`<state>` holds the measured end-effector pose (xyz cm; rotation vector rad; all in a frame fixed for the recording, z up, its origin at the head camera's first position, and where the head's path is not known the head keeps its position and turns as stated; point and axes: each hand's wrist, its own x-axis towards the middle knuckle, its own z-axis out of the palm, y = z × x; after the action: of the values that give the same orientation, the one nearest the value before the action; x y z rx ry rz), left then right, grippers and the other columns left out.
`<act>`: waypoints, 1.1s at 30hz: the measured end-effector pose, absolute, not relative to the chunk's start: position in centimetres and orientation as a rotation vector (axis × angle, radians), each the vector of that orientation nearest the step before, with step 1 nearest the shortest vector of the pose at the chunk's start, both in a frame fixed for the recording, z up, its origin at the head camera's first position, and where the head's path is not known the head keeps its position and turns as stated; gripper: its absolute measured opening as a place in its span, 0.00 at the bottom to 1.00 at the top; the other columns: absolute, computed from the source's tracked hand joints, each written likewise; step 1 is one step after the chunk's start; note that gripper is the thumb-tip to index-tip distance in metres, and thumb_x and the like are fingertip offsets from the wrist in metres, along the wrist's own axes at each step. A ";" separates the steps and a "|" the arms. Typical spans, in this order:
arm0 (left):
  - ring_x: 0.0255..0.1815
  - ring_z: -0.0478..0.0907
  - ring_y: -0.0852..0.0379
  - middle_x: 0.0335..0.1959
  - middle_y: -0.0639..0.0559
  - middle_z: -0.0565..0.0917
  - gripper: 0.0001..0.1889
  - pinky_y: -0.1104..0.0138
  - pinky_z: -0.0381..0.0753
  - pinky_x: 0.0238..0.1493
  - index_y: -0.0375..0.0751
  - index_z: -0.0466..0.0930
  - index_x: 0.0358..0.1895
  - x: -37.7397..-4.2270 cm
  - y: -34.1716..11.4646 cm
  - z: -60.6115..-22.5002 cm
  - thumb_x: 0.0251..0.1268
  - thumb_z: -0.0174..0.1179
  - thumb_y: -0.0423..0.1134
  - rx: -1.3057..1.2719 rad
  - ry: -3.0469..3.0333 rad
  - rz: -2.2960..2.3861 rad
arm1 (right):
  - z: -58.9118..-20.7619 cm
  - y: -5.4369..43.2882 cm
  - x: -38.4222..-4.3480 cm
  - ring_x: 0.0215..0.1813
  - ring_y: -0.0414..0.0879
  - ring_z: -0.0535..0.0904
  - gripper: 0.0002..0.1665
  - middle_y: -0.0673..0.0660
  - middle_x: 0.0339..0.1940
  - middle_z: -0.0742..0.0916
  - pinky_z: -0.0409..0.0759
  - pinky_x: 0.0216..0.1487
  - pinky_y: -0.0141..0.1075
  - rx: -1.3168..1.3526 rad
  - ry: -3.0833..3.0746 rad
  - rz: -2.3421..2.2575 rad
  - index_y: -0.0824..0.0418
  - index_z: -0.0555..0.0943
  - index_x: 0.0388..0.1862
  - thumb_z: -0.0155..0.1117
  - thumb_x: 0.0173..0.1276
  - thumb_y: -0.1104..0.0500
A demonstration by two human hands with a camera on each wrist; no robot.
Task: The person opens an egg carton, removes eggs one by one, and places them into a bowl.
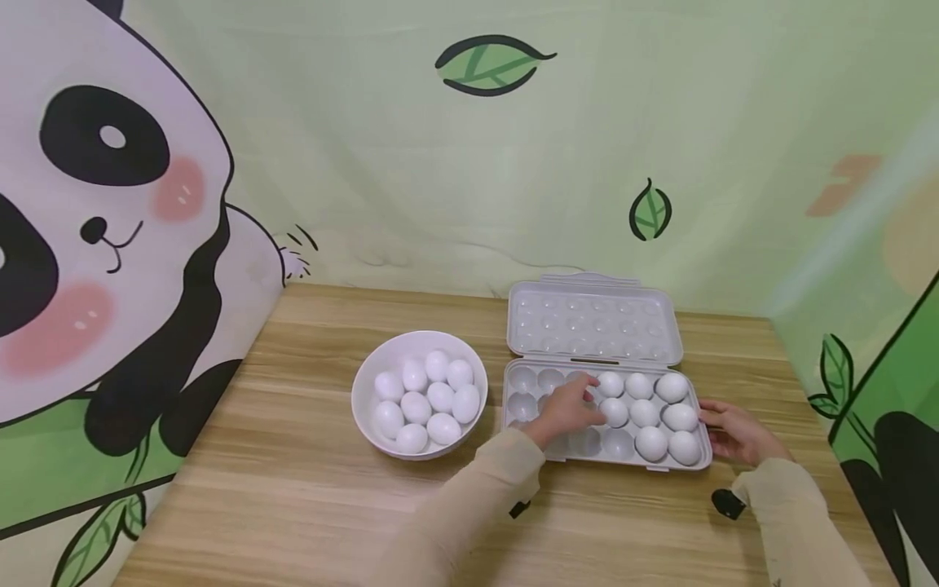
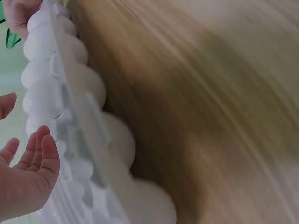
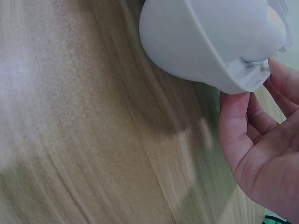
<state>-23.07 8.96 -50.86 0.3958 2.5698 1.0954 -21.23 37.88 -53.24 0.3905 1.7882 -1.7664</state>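
Note:
A white plastic egg box (image 1: pixel 607 464) lies unfolded on the table, its dimpled lid (image 1: pixel 594 318) laid back behind it. White eggs (image 1: pixel 645 413) fill most of the cups at its right side, while the left cups are bare or covered by my arm. My left hand (image 1: pixel 568 410) hovers over the middle cups, fingertips right by an egg (image 1: pixel 614 412); in the left wrist view nothing sits between its parted thumb and fingers. With my right hand (image 3: pixel 266 144) I pinch the box's right end, thumb and fingers on either side of the rim.
Left of the egg box stands a white bowl (image 1: pixel 359 399) holding several white eggs (image 1: pixel 416 406). The wood-grain table (image 1: pixel 293 489) ends at a printed cloth backdrop (image 1: pixel 367 163) at the back.

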 end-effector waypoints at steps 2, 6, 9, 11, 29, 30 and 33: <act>0.39 0.75 0.59 0.41 0.51 0.80 0.28 0.74 0.69 0.36 0.49 0.69 0.54 -23.0 9.4 -51.2 0.44 0.65 0.42 0.432 2.577 1.074 | -53.3 37.9 -21.3 0.32 0.37 0.76 0.08 0.43 0.29 0.80 0.77 0.35 0.32 0.387 1.788 -1.768 0.38 0.72 0.33 0.55 0.63 0.55; 0.35 0.73 0.60 0.38 0.50 0.79 0.30 0.74 0.69 0.34 0.48 0.69 0.55 -23.0 10.3 -51.8 0.42 0.65 0.41 0.472 2.588 1.040 | -53.4 37.8 -21.4 0.32 0.37 0.76 0.09 0.43 0.28 0.80 0.77 0.35 0.32 0.374 1.768 -1.789 0.36 0.73 0.31 0.54 0.63 0.55; 0.37 0.73 0.61 0.39 0.51 0.79 0.31 0.74 0.70 0.33 0.50 0.70 0.56 -23.0 11.0 -52.3 0.41 0.65 0.42 0.467 2.652 0.969 | -53.5 37.9 -21.5 0.32 0.37 0.76 0.10 0.44 0.28 0.80 0.77 0.35 0.31 0.364 1.757 -1.798 0.36 0.73 0.30 0.55 0.63 0.55; 0.39 0.74 0.61 0.42 0.52 0.78 0.30 0.73 0.71 0.34 0.53 0.70 0.55 -22.8 11.4 -52.5 0.41 0.66 0.43 0.444 2.704 0.907 | -53.5 37.9 -21.5 0.32 0.37 0.76 0.10 0.44 0.28 0.80 0.77 0.35 0.32 0.369 1.760 -1.797 0.35 0.73 0.29 0.56 0.62 0.55; 0.32 0.73 0.58 0.36 0.54 0.72 0.25 0.68 0.68 0.23 0.61 0.74 0.48 -21.7 13.2 -53.2 0.38 0.66 0.48 0.235 2.926 0.691 | -53.7 38.2 -21.4 0.32 0.37 0.77 0.08 0.43 0.28 0.80 0.77 0.35 0.32 0.383 1.765 -1.791 0.35 0.74 0.29 0.60 0.59 0.53; 0.32 0.73 0.58 0.36 0.53 0.72 0.26 0.69 0.67 0.23 0.60 0.74 0.48 -21.7 13.2 -53.4 0.38 0.66 0.49 0.232 2.928 0.699 | -53.6 38.2 -21.4 0.32 0.37 0.77 0.08 0.43 0.28 0.80 0.77 0.35 0.32 0.382 1.763 -1.793 0.35 0.73 0.29 0.59 0.59 0.53; 0.34 0.74 0.58 0.37 0.53 0.73 0.26 0.69 0.68 0.24 0.60 0.74 0.49 -21.9 13.3 -53.8 0.39 0.67 0.51 0.208 2.919 0.720 | -53.6 38.2 -21.4 0.32 0.37 0.77 0.08 0.43 0.28 0.80 0.77 0.35 0.32 0.387 1.758 -1.797 0.36 0.73 0.29 0.59 0.59 0.53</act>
<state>-21.87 13.30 -53.83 0.2083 2.9188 0.7198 -21.42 38.17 -53.60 0.3870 1.7576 -1.7965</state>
